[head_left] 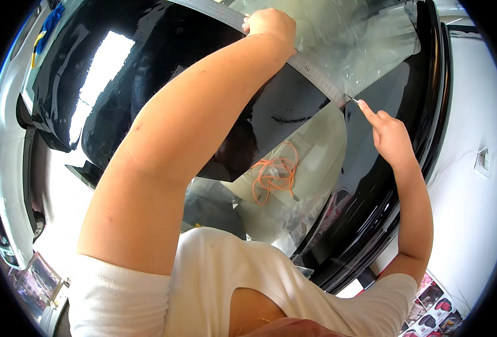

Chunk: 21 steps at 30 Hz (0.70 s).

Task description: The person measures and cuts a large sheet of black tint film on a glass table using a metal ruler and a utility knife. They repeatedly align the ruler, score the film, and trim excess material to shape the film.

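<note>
A long metal ruler (pixel 322 81) lies slantwise across a glossy black film sheet (pixel 285 104). My left hand (pixel 271 27) bears down on the ruler with its fingers curled at the edge; part of them is hidden. At the ruler's right end, my right hand (pixel 392 135) pinches a slim cutting knife (pixel 352 100), index finger stretched along it. The knife's tip touches or nearly touches the ruler's corner; I cannot tell which. Beyond the ruler, wrinkled clear plastic film (pixel 366 42) spreads over the surface.
A coiled orange cable (pixel 276 177) rests near my body, below the black film. Dark curved car body trim (pixel 437 84) runs along the right, beside a white wall with a socket (pixel 483 162). A white car (pixel 12 185) stands at the far left. A blue cloth (pixel 49 25) lies upper left.
</note>
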Motion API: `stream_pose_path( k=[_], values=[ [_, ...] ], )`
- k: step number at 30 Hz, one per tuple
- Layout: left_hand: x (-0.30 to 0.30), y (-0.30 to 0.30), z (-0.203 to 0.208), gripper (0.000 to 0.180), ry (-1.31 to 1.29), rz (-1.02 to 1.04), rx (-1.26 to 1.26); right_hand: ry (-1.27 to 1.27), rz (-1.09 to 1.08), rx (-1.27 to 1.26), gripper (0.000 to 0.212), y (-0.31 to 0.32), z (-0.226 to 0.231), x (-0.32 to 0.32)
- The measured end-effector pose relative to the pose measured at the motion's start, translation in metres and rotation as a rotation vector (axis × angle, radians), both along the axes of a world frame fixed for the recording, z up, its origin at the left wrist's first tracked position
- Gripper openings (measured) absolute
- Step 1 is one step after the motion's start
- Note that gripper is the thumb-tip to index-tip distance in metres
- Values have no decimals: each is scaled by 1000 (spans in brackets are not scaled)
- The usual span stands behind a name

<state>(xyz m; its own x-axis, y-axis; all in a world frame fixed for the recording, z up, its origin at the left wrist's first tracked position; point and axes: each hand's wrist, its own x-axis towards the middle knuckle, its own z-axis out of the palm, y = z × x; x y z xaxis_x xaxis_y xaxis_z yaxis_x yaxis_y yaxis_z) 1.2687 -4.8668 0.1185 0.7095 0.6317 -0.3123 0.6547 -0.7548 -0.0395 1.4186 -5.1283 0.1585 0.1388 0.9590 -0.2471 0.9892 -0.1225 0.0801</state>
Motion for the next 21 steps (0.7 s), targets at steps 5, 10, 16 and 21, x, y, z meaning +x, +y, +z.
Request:
stream_pose_path(
  k=[5, 10, 16, 21],
  values=[
    [-5, 3, -1, 41, -76, 8, 4, -37, 5, 59, 60, 13, 6, 0],
    [-16, -9, 0, 33, -188, 4, -9, 125, -184, 381, 55, 22, 6, -7],
    [-26, -31, 1, 11, -447, -76, -30, 491, -442, 781, 47, 27, -12, -40],
    [-37, -28, 2, 12, -741, 48, -132, 614, -564, 993, 43, 8, -8, -74]
  ],
)
